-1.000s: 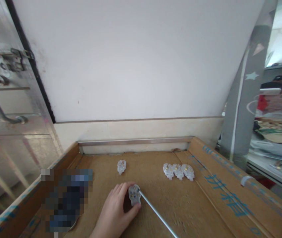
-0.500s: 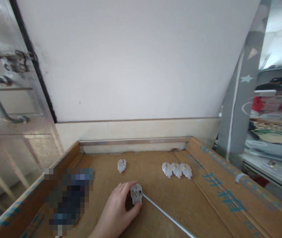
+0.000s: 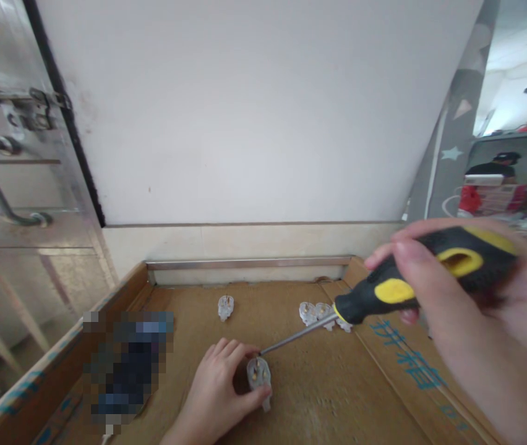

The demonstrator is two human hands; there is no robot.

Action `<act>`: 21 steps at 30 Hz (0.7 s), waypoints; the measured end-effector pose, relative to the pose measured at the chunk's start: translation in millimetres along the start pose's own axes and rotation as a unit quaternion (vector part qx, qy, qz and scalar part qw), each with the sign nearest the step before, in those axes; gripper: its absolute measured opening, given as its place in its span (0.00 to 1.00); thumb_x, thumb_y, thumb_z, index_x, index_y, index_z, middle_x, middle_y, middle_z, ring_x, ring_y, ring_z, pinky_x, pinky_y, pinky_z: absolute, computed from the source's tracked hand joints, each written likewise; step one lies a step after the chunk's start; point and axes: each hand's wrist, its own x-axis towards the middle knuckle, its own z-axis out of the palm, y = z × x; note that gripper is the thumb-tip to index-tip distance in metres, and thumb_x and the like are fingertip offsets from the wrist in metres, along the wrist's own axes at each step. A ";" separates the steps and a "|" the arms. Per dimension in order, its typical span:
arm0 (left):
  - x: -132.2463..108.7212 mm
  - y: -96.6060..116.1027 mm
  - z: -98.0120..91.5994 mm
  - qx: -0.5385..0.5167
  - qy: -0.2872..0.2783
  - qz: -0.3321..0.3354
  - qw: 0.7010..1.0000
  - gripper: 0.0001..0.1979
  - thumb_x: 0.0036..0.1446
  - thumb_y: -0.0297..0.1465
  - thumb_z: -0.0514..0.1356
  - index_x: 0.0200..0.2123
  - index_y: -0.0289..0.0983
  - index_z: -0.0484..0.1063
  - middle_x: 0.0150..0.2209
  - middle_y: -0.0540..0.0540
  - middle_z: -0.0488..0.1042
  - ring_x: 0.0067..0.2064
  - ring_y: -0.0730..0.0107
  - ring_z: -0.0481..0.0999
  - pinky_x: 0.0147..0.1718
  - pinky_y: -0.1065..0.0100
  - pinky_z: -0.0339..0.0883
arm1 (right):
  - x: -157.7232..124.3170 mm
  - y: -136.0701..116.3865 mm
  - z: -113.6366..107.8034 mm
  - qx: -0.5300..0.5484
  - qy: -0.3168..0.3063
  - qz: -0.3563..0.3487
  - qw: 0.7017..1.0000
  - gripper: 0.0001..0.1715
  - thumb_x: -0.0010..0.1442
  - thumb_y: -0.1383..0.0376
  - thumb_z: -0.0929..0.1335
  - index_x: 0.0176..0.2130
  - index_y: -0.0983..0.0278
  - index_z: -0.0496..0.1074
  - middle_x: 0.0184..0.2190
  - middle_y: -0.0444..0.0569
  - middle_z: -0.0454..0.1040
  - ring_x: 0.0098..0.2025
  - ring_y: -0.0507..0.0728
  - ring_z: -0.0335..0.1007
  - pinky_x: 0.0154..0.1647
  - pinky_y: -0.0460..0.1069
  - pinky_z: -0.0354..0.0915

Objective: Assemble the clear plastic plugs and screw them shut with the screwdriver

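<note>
My left hand [image 3: 219, 389] grips a clear plastic plug [image 3: 258, 376] that lies on the cardboard surface [image 3: 319, 395], thumb below it and fingers above. My right hand [image 3: 481, 321] is raised close to the camera, wrapped round the black and yellow handle of a screwdriver [image 3: 425, 275]. The metal shaft slants down to the left and its tip rests at the plug's top.
One more clear plug [image 3: 225, 306] lies further back, and a row of three plugs [image 3: 319, 313] sits partly behind the screwdriver. Cardboard flaps [image 3: 402, 361] rise on both sides. A blurred-out dark object [image 3: 127, 368] lies at the left. A metal door [image 3: 8, 185] stands left.
My right hand with the screwdriver handle has risen into view, so the shaft now slants up to the right. The held plug has shifted slightly nearer to me.
</note>
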 end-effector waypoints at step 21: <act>-2.1 -4.8 7.7 -0.107 -0.040 -0.024 0.993 0.19 0.47 0.28 0.61 0.45 0.41 0.69 0.39 0.48 0.73 0.41 0.64 0.71 0.42 0.65 0.63 | 26.3 7.0 23.3 0.069 -0.191 0.060 0.977 0.15 0.56 0.52 0.66 0.31 0.61 0.65 0.22 0.39 0.68 0.17 0.45 0.57 0.17 0.42 0.57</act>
